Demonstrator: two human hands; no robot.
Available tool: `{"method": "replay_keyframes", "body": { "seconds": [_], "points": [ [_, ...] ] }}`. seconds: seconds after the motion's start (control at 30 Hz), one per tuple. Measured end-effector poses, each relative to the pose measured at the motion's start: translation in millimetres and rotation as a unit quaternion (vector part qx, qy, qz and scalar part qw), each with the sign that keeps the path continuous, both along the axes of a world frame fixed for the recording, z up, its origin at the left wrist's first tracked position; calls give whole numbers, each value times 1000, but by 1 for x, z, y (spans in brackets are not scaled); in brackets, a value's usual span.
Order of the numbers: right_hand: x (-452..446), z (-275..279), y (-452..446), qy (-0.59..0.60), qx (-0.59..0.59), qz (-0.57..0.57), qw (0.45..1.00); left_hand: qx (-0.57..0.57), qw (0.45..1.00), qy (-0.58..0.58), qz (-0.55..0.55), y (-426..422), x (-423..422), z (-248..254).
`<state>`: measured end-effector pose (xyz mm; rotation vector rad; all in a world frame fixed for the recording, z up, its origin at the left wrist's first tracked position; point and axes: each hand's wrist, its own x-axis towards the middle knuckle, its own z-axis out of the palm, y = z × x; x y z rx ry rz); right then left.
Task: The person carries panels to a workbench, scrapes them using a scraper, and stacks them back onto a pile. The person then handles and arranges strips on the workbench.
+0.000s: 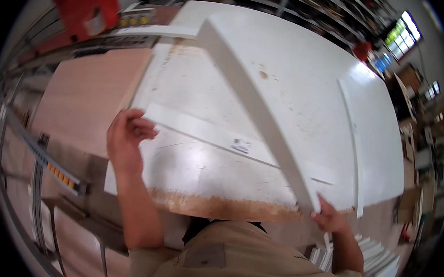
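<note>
My right hand [329, 215] grips the near end of a long white board [250, 101], which slants up and away to the far left above the worktable [182, 161]. Under it, a flat white strip [196, 126] with a printed label [240, 145] lies diagonally on the tabletop, partly hidden by the raised board. Beside the left end of that strip is my left hand [130, 129]; its fingers are loosely bent and apart, with nothing in them. Another narrow white strip [353, 145] rests at the right of the table.
A pinkish wooden panel [87, 96] adjoins the table's left side. Metal framing with a roller rail [56, 169] stands at the left. Several white strips [371, 259] are stacked low at the right. Loaded shelves [315, 6] line the back.
</note>
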<state>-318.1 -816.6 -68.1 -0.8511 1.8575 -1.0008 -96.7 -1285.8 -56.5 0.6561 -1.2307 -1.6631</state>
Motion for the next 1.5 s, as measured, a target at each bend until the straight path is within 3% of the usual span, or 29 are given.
{"method": "replay_keyframes", "body": {
  "seconds": [0.03, 0.07, 0.17, 0.23, 0.27, 0.33, 0.37, 0.43, 0.63, 0.7, 0.77, 0.83, 0.93, 1.03, 1.13, 1.2, 1.23, 1.3, 1.37, 1.5],
  "points": [
    [-18, 10, 6, 27, -20, -51, 998, 10, 999, -40, 22, 0, -2, -14],
    [-30, 26, 2, 144, 21, -129, 981, 15, 997, -69, 33, 0, -5, -29],
    [-113, 15, 21, 462, 86, -206, 859, 13, 985, -161, 66, 12, -10, -74],
    [-183, -7, 54, 437, 229, -282, 823, 0, 977, -203, 70, 12, -3, -114],
    [-214, -20, 73, 436, 233, -287, 820, -20, 969, -232, 78, 14, 1, -129],
    [-267, -45, 101, 499, 348, -286, 740, -77, 950, -290, 87, 22, 10, -145],
    [-284, -53, 105, 498, 350, -284, 741, -75, 950, -292, 87, 25, 15, -153],
    [-307, -73, 109, 525, 404, -291, 691, -81, 935, -334, 93, 30, 25, -165],
    [-361, -122, 108, 537, 398, -300, 681, -51, 937, -311, 149, 39, 22, -187],
    [-396, -136, 114, 619, 376, -227, 651, -75, 912, -372, 154, 44, 16, -178],
    [-421, -116, 65, 684, 344, -185, 617, -94, 919, -354, 145, 47, 13, -172],
    [-439, -100, -31, 672, 241, -150, 684, -93, 906, -388, 144, 45, 21, -178],
    [-417, -81, -222, 661, 18, 6, 750, -105, 894, -398, 176, 46, 23, -185],
    [-359, -59, -402, 668, -113, 90, 730, -83, 897, -389, 191, 50, 21, -183],
    [-327, -73, -538, 677, -131, 126, 713, -87, 885, -406, 211, 48, 16, -179],
    [-311, -93, -604, 648, -68, 154, 743, -72, 895, -392, 201, 50, 13, -170],
    [-303, -98, -622, 647, -80, 169, 739, -63, 891, -393, 218, 51, 14, -170],
    [-295, -104, -641, 582, 10, 168, 795, -138, 874, -437, 165, 45, 19, -167],
    [-302, -105, -634, 619, 14, 157, 769, -141, 879, -421, 174, 41, 21, -166],
    [-317, -83, -535, 611, -5, 145, 778, -189, 876, -414, 162, 39, 22, -163]
  ]
}}
